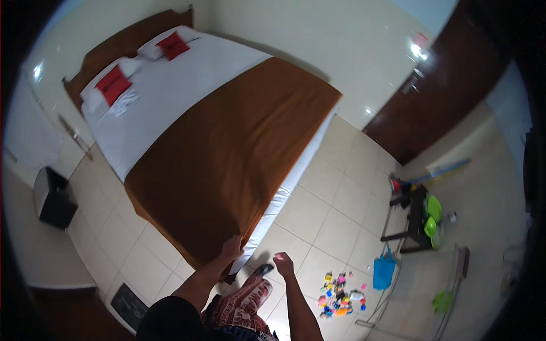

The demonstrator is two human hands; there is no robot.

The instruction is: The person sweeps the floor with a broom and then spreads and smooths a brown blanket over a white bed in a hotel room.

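Observation:
A brown bedspread (213, 149) covers the foot half of a bed whose mattress wears a white sheet (170, 102). My left hand (232, 248) is on the bedspread's near corner, its fingers at the hem; the fingertips are too small to read clearly. To the right, past the bed's edge, my right hand (283, 264) is raised over the tiled floor with fingers curled, touching no cloth; whether it holds anything cannot be told. White sheet shows as a strip below the bedspread's right hem. Two red cushions (172, 45) lie on white pillows by the wooden headboard (132, 36).
Small colourful toys (341, 298) lie scattered on the floor at right, near a blue bag (384, 270) and a metal-framed rack (413, 290). A dark small table (416, 226) holds green dishes. A black box (57, 204) stands at left; a dark mat (128, 304) lies below.

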